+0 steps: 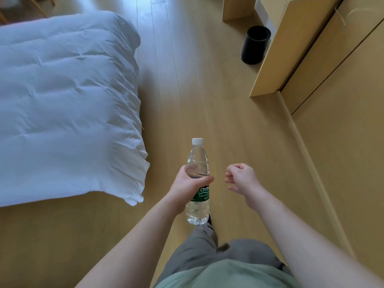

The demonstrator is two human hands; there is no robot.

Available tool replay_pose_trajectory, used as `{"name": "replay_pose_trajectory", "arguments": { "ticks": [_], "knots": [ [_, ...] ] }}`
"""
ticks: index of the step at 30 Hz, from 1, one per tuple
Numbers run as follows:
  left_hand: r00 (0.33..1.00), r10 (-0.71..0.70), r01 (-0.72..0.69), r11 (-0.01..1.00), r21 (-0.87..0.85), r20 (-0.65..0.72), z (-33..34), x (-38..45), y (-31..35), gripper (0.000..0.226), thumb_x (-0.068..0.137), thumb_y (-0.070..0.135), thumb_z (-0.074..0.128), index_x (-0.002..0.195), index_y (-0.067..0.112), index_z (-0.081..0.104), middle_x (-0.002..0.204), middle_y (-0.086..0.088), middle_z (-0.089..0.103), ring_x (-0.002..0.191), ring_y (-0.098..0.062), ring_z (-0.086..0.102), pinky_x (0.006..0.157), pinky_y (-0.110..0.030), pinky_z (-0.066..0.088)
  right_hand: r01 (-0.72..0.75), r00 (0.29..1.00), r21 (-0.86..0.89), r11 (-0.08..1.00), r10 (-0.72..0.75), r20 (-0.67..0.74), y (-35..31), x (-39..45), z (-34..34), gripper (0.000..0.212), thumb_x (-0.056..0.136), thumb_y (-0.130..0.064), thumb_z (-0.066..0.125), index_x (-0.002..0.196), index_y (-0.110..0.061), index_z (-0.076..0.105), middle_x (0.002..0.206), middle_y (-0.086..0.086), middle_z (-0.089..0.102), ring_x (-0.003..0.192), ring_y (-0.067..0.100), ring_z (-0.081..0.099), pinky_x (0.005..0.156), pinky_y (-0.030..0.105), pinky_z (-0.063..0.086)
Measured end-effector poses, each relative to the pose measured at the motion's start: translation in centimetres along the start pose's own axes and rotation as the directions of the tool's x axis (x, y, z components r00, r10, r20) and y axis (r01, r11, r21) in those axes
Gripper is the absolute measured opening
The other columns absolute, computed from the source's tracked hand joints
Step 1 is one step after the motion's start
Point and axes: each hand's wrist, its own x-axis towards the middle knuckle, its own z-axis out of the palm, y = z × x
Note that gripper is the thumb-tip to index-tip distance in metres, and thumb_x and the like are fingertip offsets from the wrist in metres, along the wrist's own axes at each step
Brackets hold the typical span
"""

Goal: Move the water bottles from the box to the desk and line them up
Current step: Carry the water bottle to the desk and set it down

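A clear water bottle with a white cap and a green label stands upright in the air over the wooden floor, low in the middle of the view. My left hand grips it round its middle, just above the label. My right hand hangs a little to the right of the bottle, apart from it, with its fingers loosely curled and nothing in them. Neither the box nor the desk can be picked out with certainty.
A bed with a white duvet fills the left side. A black bin stands on the floor at the upper right beside light wooden cabinets. A strip of wooden floor runs between bed and cabinets.
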Motion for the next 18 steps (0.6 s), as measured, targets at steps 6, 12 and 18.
{"name": "replay_pose_trajectory", "arguments": {
  "ticks": [6,12,18],
  "knots": [
    [0.999,0.016,-0.017,0.999,0.03,0.043,-2.2,6.3,6.6,0.07,0.059,0.037,0.092,0.117,0.028,0.054,0.106,0.001,0.075,0.084,-0.008,0.076,0.074,-0.029,0.056,-0.008,0.999,0.038,0.999,0.01,-0.038,-6.3,4.4,1.1,0.011,0.097,-0.019,0.053,0.102,-0.014,0.061,0.099,0.006,0.065,0.089,0.019,0.066,0.092,0.047,0.058],
    [0.997,0.027,-0.028,1.0,0.007,0.074,-2.3,12.1,12.1,0.068,0.059,0.034,0.091,0.116,0.027,0.054,0.109,-0.002,0.075,0.086,-0.01,0.077,0.072,-0.028,0.056,-0.007,0.998,0.036,0.999,0.009,-0.058,-12.5,9.6,1.4,0.012,0.097,-0.017,0.052,0.103,-0.011,0.061,0.095,0.006,0.063,0.087,0.02,0.064,0.09,0.045,0.057],
    [0.999,0.013,-0.013,1.0,-0.001,0.041,-2.1,18.9,18.1,0.068,0.06,0.035,0.091,0.117,0.026,0.054,0.108,-0.001,0.074,0.089,-0.012,0.076,0.076,-0.031,0.057,-0.042,0.999,0.056,0.998,0.043,-0.021,-18.5,17.0,1.6,0.009,0.097,-0.017,0.053,0.101,-0.012,0.06,0.092,0.005,0.062,0.086,0.02,0.063,0.09,0.044,0.056]
  ]
}}
